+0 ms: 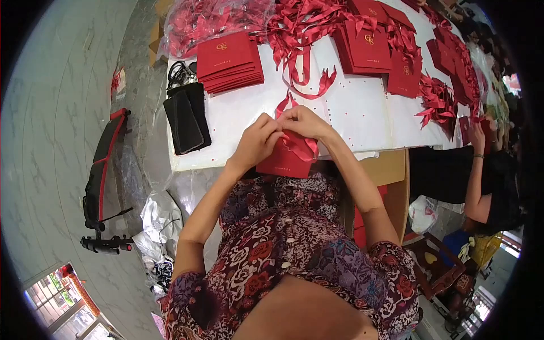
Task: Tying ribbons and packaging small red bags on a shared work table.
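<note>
The left hand (258, 143) and right hand (304, 121) meet fingertip to fingertip just inside the near edge of the white tabletop (354, 127), both pinching red ribbon (306, 150); exactly which strand each one grips is hidden by the fingers. The left hand comes up from the lower left, its back turned outward and its fingers curled in toward the thumb. The right hand bends inward at the wrist, knuckles raised, with thumb and forefinger drawn together above the ribbon. Both elbows are bent and spread out from the body, the forearms slanting in over the near edge. Beneath the hands lies a red bag (283, 166), its lower end jutting past that edge toward the person's lap. Farther in, a stack of red bags (229, 63) sits toward the far left corner, and a black phone (185, 122) rests on a black cloth by the left edge. Loose ribbons (309, 25) heap along the far edge, beside upright red bags (368, 51). Near the right end, a co-worker's hand (477, 136) reaches in.
</note>
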A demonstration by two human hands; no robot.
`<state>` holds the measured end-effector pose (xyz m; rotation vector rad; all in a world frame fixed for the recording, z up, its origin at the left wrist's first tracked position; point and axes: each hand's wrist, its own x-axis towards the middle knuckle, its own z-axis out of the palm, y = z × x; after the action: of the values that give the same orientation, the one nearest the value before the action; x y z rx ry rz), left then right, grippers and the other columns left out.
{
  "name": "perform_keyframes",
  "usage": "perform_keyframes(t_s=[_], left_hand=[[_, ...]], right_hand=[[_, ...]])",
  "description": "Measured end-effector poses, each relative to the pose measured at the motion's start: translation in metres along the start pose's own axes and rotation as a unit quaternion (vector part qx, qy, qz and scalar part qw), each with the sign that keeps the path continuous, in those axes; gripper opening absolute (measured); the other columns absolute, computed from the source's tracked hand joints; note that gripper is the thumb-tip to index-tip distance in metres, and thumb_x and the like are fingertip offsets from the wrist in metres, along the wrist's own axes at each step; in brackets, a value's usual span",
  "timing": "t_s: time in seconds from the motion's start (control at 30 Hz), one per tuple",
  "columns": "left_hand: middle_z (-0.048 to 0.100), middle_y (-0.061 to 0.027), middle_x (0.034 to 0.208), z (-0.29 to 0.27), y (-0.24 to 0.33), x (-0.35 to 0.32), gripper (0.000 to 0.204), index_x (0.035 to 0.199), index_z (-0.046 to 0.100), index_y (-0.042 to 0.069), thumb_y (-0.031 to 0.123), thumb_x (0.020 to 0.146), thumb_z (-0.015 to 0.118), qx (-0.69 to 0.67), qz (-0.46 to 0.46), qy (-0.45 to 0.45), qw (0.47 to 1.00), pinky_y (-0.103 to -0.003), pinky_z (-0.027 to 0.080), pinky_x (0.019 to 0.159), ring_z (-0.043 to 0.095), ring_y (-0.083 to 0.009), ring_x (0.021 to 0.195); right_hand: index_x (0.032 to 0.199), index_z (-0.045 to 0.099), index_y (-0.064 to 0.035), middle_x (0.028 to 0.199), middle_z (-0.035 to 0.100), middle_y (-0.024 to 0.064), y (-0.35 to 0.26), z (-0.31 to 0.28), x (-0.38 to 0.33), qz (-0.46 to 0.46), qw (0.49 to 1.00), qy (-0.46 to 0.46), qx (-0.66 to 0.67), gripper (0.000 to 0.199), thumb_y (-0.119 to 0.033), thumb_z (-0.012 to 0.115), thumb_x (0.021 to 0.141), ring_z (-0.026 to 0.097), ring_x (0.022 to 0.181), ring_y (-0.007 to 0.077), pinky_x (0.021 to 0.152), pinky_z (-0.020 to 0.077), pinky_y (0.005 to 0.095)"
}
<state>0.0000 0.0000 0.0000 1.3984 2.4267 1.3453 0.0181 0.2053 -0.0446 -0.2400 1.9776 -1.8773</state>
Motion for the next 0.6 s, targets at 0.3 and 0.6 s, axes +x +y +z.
perform_keyframes(t_s=[0.3, 0.6], left_hand=[[0.059, -0.0105, 0.086, 0.005, -0.014, 0.006, 0.014, 0.091, 0.065, 0.002, 0.007, 0.083, 0.074, -0.007, -0.113, 0.038, 0.993, -0.032, 0.045, 0.060, 0.055, -0.0216, 0.065], [0.066, -0.0091, 0.081, 0.017, -0.034, 0.031, 0.020, 0.090, 0.071, 0.004, 0.023, 0.084, 0.073, 0.025, -0.168, 0.109, 0.979, -0.032, 0.047, 0.059, 0.061, -0.0212, 0.067]], right_hand=[[0.089, 0.072, 0.0005, 0.072, 0.069, 0.0102, -0.013, -0.011, 0.004, -0.069, 0.920, 0.364, -0.126, 0.028, -0.027, 0.069, 0.087, 0.065, 0.066, 0.0164, 0.062, 0.0487, 0.0307], [0.085, 0.063, -0.0012, 0.070, 0.068, 0.0083, -0.026, -0.004, -0.008, 0.043, 0.916, 0.311, -0.248, 0.024, -0.024, 0.073, 0.085, 0.067, 0.064, 0.0193, 0.059, 0.0488, 0.0324]])
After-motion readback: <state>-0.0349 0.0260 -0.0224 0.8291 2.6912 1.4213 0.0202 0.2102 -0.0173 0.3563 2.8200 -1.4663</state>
